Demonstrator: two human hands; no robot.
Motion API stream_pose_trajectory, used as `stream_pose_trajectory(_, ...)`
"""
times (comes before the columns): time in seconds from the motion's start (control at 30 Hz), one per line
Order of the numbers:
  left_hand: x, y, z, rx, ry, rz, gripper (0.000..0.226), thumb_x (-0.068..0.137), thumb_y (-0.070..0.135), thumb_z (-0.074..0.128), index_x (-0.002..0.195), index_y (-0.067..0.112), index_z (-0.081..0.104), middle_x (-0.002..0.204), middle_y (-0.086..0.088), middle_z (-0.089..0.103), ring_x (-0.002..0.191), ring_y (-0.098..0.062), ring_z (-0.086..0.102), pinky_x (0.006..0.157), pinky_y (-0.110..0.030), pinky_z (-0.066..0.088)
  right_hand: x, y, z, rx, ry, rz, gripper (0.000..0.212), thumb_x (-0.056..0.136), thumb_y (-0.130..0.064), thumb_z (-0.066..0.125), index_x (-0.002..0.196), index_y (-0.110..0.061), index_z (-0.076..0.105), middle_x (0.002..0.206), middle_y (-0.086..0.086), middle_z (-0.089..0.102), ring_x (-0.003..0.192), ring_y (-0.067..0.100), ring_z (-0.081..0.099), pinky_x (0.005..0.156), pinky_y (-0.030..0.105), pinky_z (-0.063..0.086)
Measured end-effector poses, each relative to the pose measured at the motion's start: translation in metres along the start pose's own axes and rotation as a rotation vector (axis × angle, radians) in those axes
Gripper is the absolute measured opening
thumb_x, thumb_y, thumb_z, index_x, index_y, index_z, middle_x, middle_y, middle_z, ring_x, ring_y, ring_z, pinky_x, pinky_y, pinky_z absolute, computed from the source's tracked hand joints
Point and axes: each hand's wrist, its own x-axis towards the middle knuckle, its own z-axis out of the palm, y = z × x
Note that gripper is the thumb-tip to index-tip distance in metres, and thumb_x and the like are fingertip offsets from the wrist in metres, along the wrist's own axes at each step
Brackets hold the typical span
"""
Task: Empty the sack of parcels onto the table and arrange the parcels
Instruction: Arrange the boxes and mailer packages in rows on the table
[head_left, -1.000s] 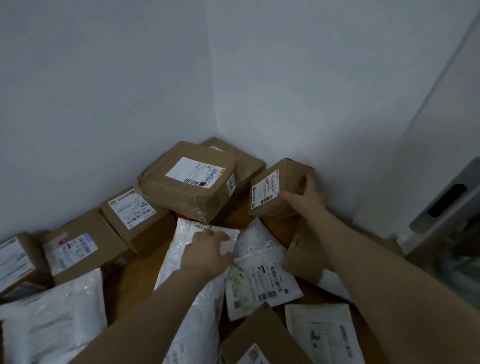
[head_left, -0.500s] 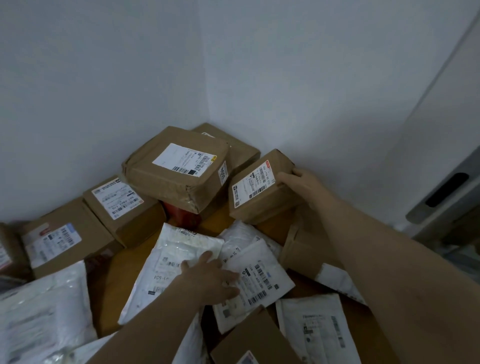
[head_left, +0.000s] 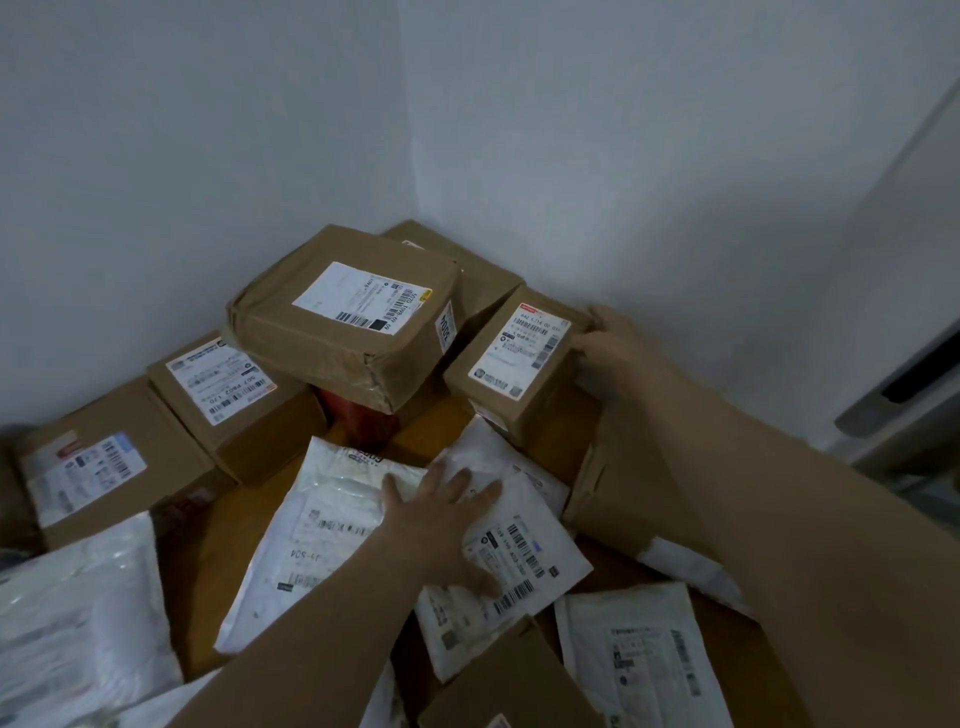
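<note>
Parcels, assorted, on a wooden counter (head_left: 218, 561) set into a wall corner.

- Small cardboard box (head_left: 511, 379), label up, near the right-hand wall. The right hand (head_left: 618, 353) grips its far end, fingers curled over the edge.
- Large cardboard box (head_left: 348, 317), tilted, resting on a red item (head_left: 358, 421), just left of the small one.
- Labelled box (head_left: 234, 405) and second labelled box (head_left: 104, 467), along the left wall.
- White mailer (head_left: 530, 561), barcode up, mid-counter, beside a long white mailer (head_left: 311, 535). The left hand (head_left: 441, 514) lies flat across both, fingers spread and straight.
</note>
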Motion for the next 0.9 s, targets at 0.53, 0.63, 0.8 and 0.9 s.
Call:
stream_pose_trajectory(0.53,0.033,0.032,-0.009,0.092,0.032,0.070,0.136,0.054,0.076,0.068,0.147,0.033,-0.022,0.159,0.005,-0.006,0.147,-0.022,-0.007,0.109,-0.068,0.003,-0.075,0.049,-0.062,-1.464,-0.416,0.264,0.150,0.050,-0.063,0.083,0.137,-0.039,-0.037,0.156,0.013,-0.013,0.144,0.038,-0.005,0.114,0.058,0.016)
stream_pose_trajectory(0.63,0.026,0.030,-0.005,0.101,0.028,0.068,0.127,0.055,0.071,0.072,0.150,0.034,-0.003,0.156,0.003,0.005,0.145,-0.023,0.001,0.108,-0.066,0.013,-0.079,0.053,-0.063,-1.399,-0.320,0.200,0.135,0.061,-0.063,0.076,0.141,-0.038,-0.031,0.154,0.017,-0.004,0.142,0.040,0.000,0.113,0.058,0.017)
stream_pose_trajectory(0.8,0.012,0.020,0.000,0.100,0.024,0.013,0.113,0.057,0.064,0.076,0.146,0.027,0.016,0.149,0.001,0.017,0.141,-0.022,0.015,0.107,-0.059,0.027,-0.082,0.039,-0.058,-1.273,-0.118,0.094,0.128,0.067,-0.061,0.072,0.145,-0.034,-0.026,0.155,0.022,-0.004,0.143,0.042,-0.001,0.114,0.053,0.010)
stream_pose_trajectory(0.9,0.004,0.017,0.000,0.144,-0.002,-0.031,0.108,0.061,0.059,0.077,0.145,0.023,0.019,0.148,-0.001,0.022,0.139,-0.024,0.022,0.106,-0.058,0.029,-0.090,0.046,-0.044,-1.207,0.073,-0.061,0.107,0.080,-0.053,0.064,0.151,-0.024,-0.010,0.153,0.023,0.008,0.141,0.040,0.011,0.112,0.049,0.019)
